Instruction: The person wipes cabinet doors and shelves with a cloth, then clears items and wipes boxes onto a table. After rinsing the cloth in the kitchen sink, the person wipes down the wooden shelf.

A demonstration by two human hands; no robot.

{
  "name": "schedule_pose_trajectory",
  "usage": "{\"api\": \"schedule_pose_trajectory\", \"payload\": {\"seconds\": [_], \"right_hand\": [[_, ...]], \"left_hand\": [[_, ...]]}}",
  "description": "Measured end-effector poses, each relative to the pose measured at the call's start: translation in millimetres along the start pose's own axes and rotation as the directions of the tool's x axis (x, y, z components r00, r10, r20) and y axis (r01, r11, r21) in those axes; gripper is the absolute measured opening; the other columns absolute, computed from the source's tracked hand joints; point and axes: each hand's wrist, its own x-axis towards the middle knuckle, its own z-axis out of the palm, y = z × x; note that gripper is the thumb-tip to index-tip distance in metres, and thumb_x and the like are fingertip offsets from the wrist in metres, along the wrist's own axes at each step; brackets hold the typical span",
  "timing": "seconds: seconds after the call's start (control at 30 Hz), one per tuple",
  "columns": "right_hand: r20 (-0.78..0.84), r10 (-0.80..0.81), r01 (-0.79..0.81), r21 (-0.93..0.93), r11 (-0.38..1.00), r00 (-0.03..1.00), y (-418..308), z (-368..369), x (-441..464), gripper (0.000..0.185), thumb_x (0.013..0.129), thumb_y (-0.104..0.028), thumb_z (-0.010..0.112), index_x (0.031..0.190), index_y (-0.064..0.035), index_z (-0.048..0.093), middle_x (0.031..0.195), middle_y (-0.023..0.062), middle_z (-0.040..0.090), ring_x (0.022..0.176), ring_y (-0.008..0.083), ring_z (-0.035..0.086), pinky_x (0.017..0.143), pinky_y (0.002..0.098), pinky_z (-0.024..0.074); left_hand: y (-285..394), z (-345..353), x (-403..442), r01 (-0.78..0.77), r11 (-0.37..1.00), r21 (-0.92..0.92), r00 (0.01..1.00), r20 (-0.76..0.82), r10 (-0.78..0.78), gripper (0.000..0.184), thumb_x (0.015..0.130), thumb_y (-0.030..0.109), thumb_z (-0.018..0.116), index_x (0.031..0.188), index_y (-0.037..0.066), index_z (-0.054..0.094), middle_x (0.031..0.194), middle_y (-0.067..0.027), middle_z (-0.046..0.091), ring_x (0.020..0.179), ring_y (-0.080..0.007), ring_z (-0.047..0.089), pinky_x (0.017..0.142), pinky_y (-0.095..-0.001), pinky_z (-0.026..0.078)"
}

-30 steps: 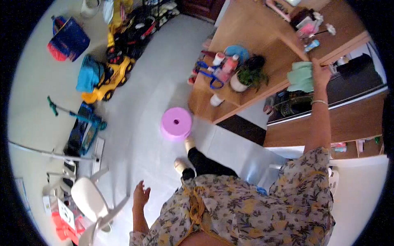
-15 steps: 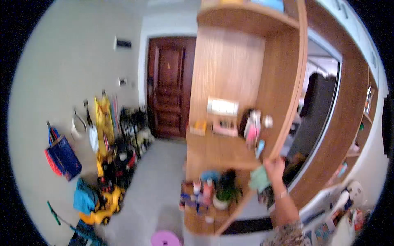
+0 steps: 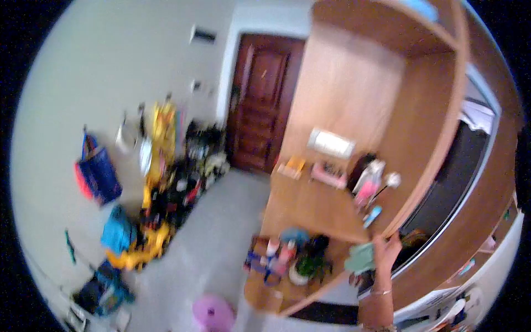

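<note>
The right hand [image 3: 387, 252] is at the near right corner of the wooden surface [image 3: 315, 207], beside the upright post [image 3: 451, 130], with a green cloth [image 3: 360, 259] against its left side. The fingers are bent, but blur means I cannot tell whether they pinch the cloth. Far back on the surface are a white box [image 3: 331, 142] and a pink tray [image 3: 329, 176]; a potted plant [image 3: 312, 268] sits on the lower shelf [image 3: 263, 299]. A dark red door [image 3: 263, 105] closes the room's far end. Bags [image 3: 99, 174] hang on the left wall [image 3: 83, 83], and a pink stool [image 3: 213, 321] stands on the grey floor [image 3: 213, 238].
</note>
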Motion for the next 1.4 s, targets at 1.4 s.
{"api": "schedule_pose_trajectory", "payload": {"seconds": [1.4], "right_hand": [[-0.161,0.414,-0.442,-0.215,0.871,0.896,-20,23,6,0.039,0.075,-0.018,0.073,0.104,0.0043,0.061,0.095,0.0101,0.066,0.082,0.0196,0.061,0.073,0.0327,0.0486]], "left_hand": [[-84,-243,366,-0.263,0.944,-0.199,0.878,0.357,0.320,0.076,0.077,0.017,0.069,0.139,0.001,0.029,0.133,-0.0194,0.045,0.117,-0.0319,0.048,0.094,-0.0394,0.043]]}}
